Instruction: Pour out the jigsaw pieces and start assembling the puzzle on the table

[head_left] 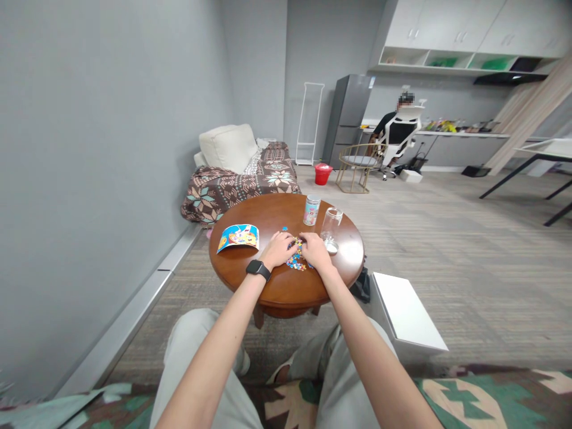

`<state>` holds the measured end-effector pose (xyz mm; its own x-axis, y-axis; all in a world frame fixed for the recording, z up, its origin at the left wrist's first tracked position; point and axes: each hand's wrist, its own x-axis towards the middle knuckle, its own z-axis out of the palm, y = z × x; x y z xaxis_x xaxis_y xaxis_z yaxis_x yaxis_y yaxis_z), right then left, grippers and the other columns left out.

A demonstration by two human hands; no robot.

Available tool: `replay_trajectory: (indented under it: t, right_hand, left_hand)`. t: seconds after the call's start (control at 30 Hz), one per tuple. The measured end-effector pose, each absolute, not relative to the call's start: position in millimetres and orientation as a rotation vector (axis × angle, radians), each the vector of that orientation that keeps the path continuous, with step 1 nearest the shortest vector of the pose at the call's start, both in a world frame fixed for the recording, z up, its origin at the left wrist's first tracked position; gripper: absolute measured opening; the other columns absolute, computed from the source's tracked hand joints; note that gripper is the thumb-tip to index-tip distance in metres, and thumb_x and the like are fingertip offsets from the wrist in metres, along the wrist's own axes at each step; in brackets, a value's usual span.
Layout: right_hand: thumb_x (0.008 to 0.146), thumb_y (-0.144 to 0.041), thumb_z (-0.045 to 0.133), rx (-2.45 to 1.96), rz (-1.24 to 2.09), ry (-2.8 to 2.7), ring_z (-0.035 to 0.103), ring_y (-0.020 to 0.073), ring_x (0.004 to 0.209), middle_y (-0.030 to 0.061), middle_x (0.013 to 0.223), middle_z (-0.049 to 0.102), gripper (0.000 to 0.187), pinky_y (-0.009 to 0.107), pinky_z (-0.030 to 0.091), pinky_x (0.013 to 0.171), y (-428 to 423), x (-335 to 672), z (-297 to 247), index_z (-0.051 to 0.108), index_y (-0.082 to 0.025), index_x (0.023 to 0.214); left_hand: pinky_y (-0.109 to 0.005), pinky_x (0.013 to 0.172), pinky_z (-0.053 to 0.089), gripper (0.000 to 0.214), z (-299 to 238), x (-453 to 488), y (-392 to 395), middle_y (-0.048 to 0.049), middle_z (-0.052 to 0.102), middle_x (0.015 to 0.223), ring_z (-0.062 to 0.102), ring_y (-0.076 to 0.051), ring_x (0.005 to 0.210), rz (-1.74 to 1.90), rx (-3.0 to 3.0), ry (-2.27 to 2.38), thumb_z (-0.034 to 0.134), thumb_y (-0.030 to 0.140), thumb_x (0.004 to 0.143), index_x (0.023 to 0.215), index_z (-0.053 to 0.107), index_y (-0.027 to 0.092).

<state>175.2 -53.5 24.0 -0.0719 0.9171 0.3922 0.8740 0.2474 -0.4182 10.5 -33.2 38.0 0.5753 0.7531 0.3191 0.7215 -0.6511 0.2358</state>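
Both my hands rest on a heap of small coloured puzzle pieces (297, 261) in the middle of a round wooden table (286, 286). My left hand (279, 248), with a black watch on the wrist, lies on the heap's left side, fingers curled down onto the pieces. My right hand (314, 250) covers the heap's right side, fingers bent towards the left hand. Whether either hand pinches a piece is hidden. A colourful picture sheet (238, 236) lies at the table's left.
A printed can (311, 210) and an empty clear jar (331, 225) stand behind my right hand, a metal lid (331, 246) beside it. A white box (404, 311) sits on the floor at right. A sofa (241, 173) stands beyond. A person sits far off at a desk.
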Motion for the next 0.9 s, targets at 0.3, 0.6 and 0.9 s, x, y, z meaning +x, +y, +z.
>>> replay_trajectory:
  t: [0.3,0.6,0.9]
  right_hand:
    - [0.080,-0.005,0.042,-1.632,0.077,-1.869,0.059,0.0247,0.117,0.0155,0.121,0.067,0.048,0.037,0.042,0.105,-49.8,176.6,16.8,0.064,-0.010,0.121]
    - [0.085,-0.010,0.036,-1.567,0.015,-1.731,0.060,0.0235,0.100,0.0133,0.102,0.066,0.034,0.034,0.045,0.092,-57.7,175.1,27.9,0.068,-0.014,0.098]
    - [0.085,-0.017,0.042,-2.015,0.062,-1.642,0.064,0.0222,0.072,0.0144,0.075,0.071,0.033,0.030,0.037,0.066,-74.7,167.7,46.9,0.069,-0.016,0.067]
  left_hand:
    - [-0.044,0.113,0.032,0.024,41.1,9.5,-35.7,-0.0104,0.067,0.113,0.059,-0.024,0.111,0.753,2.606,1.533,0.044,0.026,0.093,0.102,0.065,0.016]
    - [-0.035,0.080,0.042,0.026,55.5,-1.7,-40.6,-0.0131,0.068,0.094,0.062,-0.025,0.091,0.817,2.393,1.933,0.040,0.007,0.084,0.089,0.064,0.015]
    - [-0.033,0.061,0.034,0.033,57.0,-3.3,-42.3,-0.0155,0.069,0.072,0.063,-0.025,0.068,0.452,2.541,1.655,0.042,0.018,0.084,0.063,0.067,0.015]
